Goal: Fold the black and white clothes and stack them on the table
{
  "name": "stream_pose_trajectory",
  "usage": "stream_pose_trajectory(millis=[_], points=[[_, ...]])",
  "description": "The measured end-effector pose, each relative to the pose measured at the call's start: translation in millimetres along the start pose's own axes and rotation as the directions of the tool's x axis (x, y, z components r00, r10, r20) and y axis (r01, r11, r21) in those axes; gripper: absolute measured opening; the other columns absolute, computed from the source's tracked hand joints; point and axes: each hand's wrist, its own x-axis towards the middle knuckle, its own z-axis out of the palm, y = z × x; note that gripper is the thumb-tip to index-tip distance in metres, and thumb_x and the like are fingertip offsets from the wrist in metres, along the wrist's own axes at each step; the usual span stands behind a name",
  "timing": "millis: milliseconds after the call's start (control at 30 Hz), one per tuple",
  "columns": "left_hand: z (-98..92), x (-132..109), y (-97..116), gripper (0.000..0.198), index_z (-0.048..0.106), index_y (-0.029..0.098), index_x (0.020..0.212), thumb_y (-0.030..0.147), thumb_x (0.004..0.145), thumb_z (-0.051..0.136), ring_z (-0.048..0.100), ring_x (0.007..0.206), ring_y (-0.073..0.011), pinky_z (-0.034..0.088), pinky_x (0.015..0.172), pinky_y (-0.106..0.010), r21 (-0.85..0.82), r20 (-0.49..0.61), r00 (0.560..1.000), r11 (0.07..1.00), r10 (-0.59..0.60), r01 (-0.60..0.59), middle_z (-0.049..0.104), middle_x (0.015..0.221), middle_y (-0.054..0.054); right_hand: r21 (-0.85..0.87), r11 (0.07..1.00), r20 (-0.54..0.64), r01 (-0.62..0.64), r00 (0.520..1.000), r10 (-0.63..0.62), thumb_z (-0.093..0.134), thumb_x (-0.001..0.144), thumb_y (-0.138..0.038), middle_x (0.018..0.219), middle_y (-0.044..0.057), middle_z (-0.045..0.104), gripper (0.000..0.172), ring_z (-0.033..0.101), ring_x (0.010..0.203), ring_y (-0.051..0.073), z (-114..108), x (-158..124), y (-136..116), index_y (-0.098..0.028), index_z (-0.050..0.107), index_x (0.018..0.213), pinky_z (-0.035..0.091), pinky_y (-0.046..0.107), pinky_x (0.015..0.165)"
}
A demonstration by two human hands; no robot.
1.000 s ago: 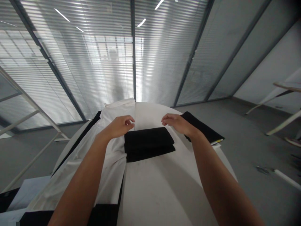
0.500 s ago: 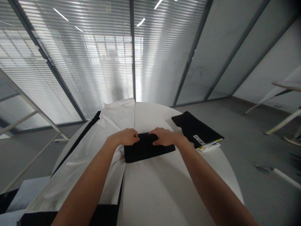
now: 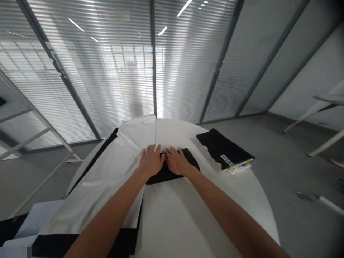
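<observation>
A folded black cloth [image 3: 163, 176] lies on the white round table [image 3: 172, 222] in front of me. My left hand [image 3: 152, 160] lies flat with its fingers stretched forward, over the left part of the black cloth and the edge of the white cloth [image 3: 107, 182] beside it. Close alongside, my right hand [image 3: 176, 161] presses flat on the middle of the black cloth, fingers extended. The two thumbs almost meet. Both hands cover much of the cloth's upper side.
Another folded black cloth [image 3: 225, 148] with white lettering lies at the table's right edge. More black fabric [image 3: 56, 243] sticks out under the white cloth. A metal frame [image 3: 40, 118] stands at the left, and a glass partition with blinds [image 3: 182, 71] rises beyond the table.
My hands have come closer together and flattened out; their fingers were curled on the black cloth before. The view has shifted slightly.
</observation>
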Motion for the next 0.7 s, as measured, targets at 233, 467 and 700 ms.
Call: stream_pose_trajectory(millis=[233, 467, 700], points=[[22.5, -39.7, -20.7, 0.062, 0.029, 0.025, 0.149, 0.055, 0.095, 0.027, 0.028, 0.141, -0.0288, 0.022, 0.112, -0.048, -0.015, 0.085, 0.996, 1.000, 0.026, -0.025, 0.034, 0.153, -0.010, -0.016, 0.999, -0.033, -0.037, 0.999, 0.036, 0.022, 0.098, -0.053, 0.148, 0.009, 0.041, 0.058, 0.034, 0.137, 0.027, 6.6, -22.9, 12.3, -0.023, 0.040, 0.145, 0.022, 0.046, 0.112], [18.1, -54.6, -26.9, 0.064, 0.026, 0.029, 0.150, 0.059, 0.094, 0.023, 0.027, 0.141, -0.0281, 0.020, 0.114, -0.048, -0.028, 0.059, 0.998, 0.999, 0.023, -0.021, 0.033, 0.154, -0.007, -0.060, 0.988, -0.068, -0.143, 0.988, 0.139, 0.022, 0.097, -0.054, 0.147, 0.010, 0.043, 0.061, 0.036, 0.135, 0.030, 4.9, -49.4, 16.1, -0.021, 0.040, 0.145, 0.024, 0.047, 0.111], [22.6, -54.9, -28.6, 0.069, 0.027, 0.026, 0.150, 0.063, 0.092, 0.024, 0.028, 0.141, -0.0296, 0.020, 0.113, -0.049, 0.017, 0.029, 1.000, 1.000, 0.008, -0.009, 0.035, 0.152, -0.010, -0.107, 0.945, 0.062, -0.308, 0.947, 0.315, 0.021, 0.097, -0.056, 0.151, 0.010, 0.036, 0.062, 0.031, 0.138, 0.033, -7.9, -57.6, 34.3, -0.022, 0.037, 0.146, 0.029, 0.054, 0.106]])
